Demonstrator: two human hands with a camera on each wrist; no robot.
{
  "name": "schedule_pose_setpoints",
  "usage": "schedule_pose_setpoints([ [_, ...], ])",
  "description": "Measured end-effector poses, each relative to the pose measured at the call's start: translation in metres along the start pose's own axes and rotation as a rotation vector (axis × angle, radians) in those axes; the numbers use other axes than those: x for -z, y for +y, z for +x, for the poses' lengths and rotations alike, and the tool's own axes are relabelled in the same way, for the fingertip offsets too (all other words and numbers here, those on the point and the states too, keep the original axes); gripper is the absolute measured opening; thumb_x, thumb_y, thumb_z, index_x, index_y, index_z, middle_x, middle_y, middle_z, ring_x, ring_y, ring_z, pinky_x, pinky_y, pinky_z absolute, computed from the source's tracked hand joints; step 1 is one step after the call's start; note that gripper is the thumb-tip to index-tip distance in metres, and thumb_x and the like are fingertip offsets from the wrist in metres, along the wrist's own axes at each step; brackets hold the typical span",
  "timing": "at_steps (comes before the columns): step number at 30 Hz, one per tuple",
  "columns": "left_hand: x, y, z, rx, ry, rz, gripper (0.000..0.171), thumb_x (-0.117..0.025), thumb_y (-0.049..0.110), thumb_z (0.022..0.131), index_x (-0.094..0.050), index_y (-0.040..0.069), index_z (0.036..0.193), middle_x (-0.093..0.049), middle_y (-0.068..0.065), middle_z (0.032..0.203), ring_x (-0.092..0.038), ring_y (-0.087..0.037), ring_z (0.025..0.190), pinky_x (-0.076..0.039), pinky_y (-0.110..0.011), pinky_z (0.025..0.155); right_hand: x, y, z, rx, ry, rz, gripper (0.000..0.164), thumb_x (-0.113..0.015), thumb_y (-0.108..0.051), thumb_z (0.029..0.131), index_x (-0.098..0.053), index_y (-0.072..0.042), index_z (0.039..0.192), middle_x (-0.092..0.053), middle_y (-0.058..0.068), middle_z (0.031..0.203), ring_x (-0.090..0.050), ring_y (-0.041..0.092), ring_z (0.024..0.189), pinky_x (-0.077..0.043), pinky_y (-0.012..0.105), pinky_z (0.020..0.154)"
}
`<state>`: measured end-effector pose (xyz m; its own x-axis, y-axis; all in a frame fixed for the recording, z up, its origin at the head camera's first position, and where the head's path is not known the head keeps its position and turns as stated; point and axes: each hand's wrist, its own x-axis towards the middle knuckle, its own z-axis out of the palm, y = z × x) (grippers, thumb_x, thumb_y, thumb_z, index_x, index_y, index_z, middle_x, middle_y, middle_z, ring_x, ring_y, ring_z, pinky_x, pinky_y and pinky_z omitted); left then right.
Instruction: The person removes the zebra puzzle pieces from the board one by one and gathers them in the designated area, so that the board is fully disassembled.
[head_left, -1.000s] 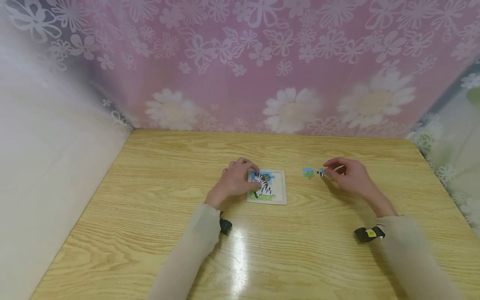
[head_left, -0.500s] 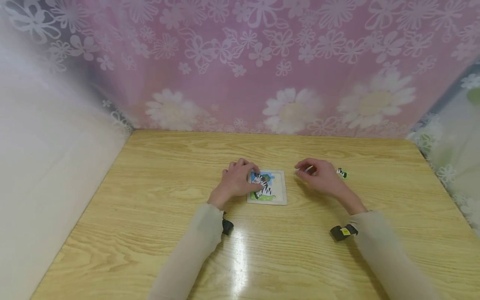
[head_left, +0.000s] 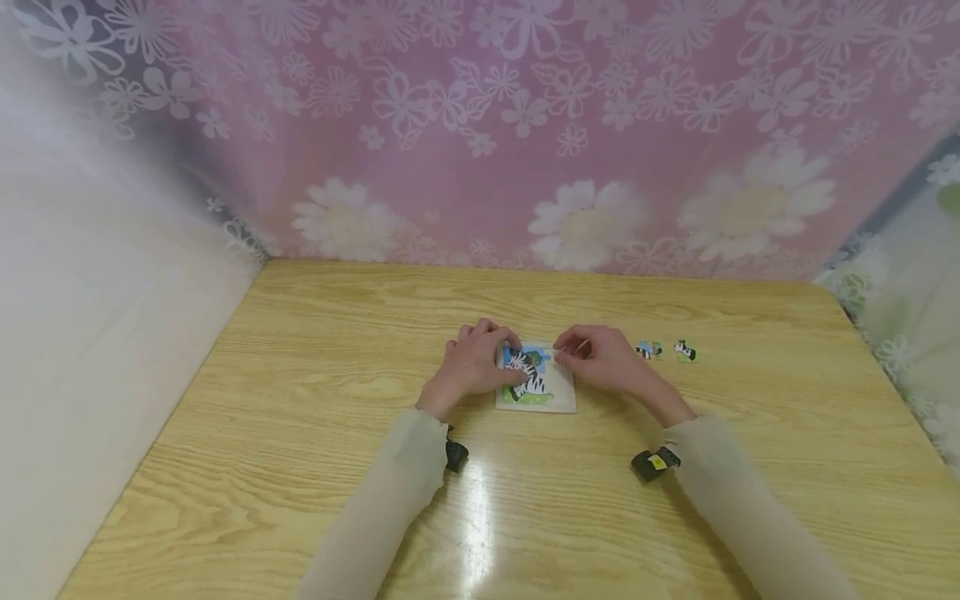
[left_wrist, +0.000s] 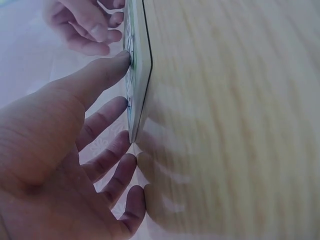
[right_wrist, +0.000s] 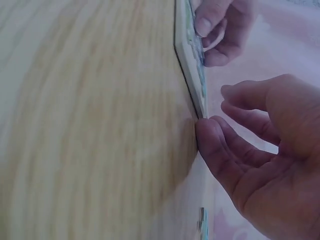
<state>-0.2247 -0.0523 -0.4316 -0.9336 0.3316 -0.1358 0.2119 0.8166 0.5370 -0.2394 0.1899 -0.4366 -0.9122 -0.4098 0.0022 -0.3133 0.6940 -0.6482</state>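
Puzzle (head_left: 543, 385) between left grip (head_left: 476, 358) and right grip (head_left: 598, 358)

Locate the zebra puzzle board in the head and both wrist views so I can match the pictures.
Head: the zebra puzzle board lies just below and right of the picture's centre.
Left wrist: the board appears nearly edge-on at the top, just left of centre.
Right wrist: the board appears nearly edge-on at the top, just right of centre.
Shared landmark: the left hand, its thumb on the board in all three.
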Motion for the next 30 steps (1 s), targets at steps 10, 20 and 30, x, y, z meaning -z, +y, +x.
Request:
schedule_pose_setpoints([
  [10, -0.003, -0.001, -0.004, 0.008, 0.009, -0.002, 0.042, -0.077, 0.046, 0.089, -0.065, 0.028, 0.125, -0.052, -0.005, 0.14, -0.044, -0.034, 0.127, -0.034, -0.058, 0.104, -0.01, -0.006, 0.005, -0.003, -0.017, -0.051, 0.014, -0.073, -0.016, 0.093, -0.075, -0.007, 0.103, -0.068, 0.006, 0.089, -0.061, 0.019, 0.082, -0.049, 0.033, 0.075],
  [20, -0.007, -0.001, -0.002, 0.018, 0.026, -0.002, 0.041, -0.078, 0.048, 0.088, -0.066, 0.029, 0.122, -0.052, -0.002, 0.138, -0.044, -0.033, 0.125, -0.035, -0.056, 0.102, -0.015, -0.009, 0.006, -0.002, -0.004, -0.076, 0.009, -0.073, -0.014, 0.092, -0.077, -0.009, 0.098, -0.065, 0.005, 0.085, -0.057, 0.018, 0.08, -0.047, 0.033, 0.073],
  [30, -0.002, 0.002, 0.001, 0.025, 0.026, -0.016, 0.043, -0.08, 0.046, 0.087, -0.067, 0.027, 0.123, -0.052, -0.003, 0.137, -0.044, -0.031, 0.122, -0.034, -0.054, 0.101, -0.013, -0.01, 0.011, -0.054, -0.017, -0.042, 0.011, -0.07, -0.016, 0.093, -0.077, -0.01, 0.099, -0.066, 0.006, 0.088, -0.056, 0.019, 0.082, -0.044, 0.032, 0.072],
])
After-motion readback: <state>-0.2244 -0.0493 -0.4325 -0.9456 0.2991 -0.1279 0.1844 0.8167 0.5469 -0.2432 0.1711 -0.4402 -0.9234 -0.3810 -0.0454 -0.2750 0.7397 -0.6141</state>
